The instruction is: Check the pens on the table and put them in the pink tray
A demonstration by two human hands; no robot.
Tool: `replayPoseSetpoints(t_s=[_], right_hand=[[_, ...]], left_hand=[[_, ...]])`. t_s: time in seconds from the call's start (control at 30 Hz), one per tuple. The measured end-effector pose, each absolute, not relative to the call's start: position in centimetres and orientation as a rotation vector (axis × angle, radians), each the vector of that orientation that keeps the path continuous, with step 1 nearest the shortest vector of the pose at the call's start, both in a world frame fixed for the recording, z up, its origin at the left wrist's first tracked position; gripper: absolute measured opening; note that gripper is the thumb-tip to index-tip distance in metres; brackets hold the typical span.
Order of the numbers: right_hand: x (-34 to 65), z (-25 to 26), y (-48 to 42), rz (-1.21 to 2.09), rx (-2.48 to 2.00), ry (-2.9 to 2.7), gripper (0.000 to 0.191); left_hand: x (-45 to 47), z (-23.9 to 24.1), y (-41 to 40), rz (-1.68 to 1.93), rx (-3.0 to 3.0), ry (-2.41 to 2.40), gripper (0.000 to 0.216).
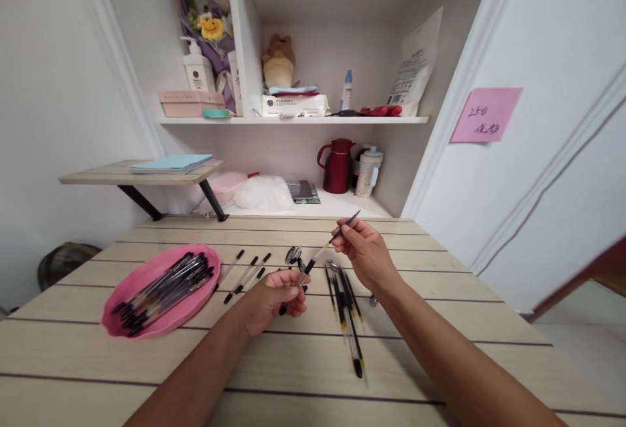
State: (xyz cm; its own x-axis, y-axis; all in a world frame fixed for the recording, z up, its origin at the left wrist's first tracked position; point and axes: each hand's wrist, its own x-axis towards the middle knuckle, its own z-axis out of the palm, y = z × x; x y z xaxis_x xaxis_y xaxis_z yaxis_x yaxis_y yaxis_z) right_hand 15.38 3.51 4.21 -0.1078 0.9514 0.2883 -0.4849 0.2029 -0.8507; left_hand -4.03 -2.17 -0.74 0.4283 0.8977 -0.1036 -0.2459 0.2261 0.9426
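My right hand (pixel 366 252) pinches a thin black pen refill (pixel 337 236) and holds it slanted above the table. Its lower end meets a clear pen barrel with a black tip (pixel 307 268) that my left hand (pixel 274 302) grips between closed fingers. Below my right hand lie several pen parts and refills (pixel 348 313) on the wooden table (pixel 440 323). To the left, a pink oval tray (pixel 156 291) holds several black pens. Three loose pens (pixel 244 276) lie between the tray and my left hand.
Small pen caps and bits (pixel 293 255) sit behind my hands. A shelf at the back carries a red jug (pixel 337 166), a cup, a plastic bag and boxes. A raised side shelf (pixel 141 176) holds a blue notebook. A pink sticky note (pixel 485 114) hangs on the right door.
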Motion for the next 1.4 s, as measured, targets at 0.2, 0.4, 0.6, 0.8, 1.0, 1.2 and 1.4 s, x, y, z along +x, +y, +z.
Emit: replayPoseSetpoints(t_s=[0.2,0.4,0.6,0.8,1.0,1.2,1.4], right_hand=[[15.3,4.0,3.5,1.342,-0.582,-1.107,0.018],[15.4,4.0,3.5,1.283,-0.590,-1.171,0.017],[15.1,4.1,3.0,1.232,-0.613,-1.282,0.018],[14.4,4.0,2.4,1.233,-0.728,-1.443,0.016],[14.3,3.5,2.3,1.263,-0.761,-1.611,0.020],[14.5,3.8,2.2,1.282,-0.793,-1.529,0.028],[14.6,3.2,3.0,1.196,-0.894,-1.471,0.025]], left_hand=[[-3.9,-0.6,-2.3,0.918,1.035,0.781,0.028],[-3.9,-0.8,-2.2,0.922,1.058,0.796,0.028],[-3.9,-1.0,-2.2,0.933,1.072,0.815,0.029],[-3.8,-0.8,-2.3,0.942,1.065,0.794,0.030],[-3.8,-0.6,-2.3,0.938,1.055,0.765,0.028],[-3.8,-0.5,-2.4,0.937,1.034,0.779,0.029],[-4.4,-0.1,-2.1,1.026,0.951,0.685,0.022]])
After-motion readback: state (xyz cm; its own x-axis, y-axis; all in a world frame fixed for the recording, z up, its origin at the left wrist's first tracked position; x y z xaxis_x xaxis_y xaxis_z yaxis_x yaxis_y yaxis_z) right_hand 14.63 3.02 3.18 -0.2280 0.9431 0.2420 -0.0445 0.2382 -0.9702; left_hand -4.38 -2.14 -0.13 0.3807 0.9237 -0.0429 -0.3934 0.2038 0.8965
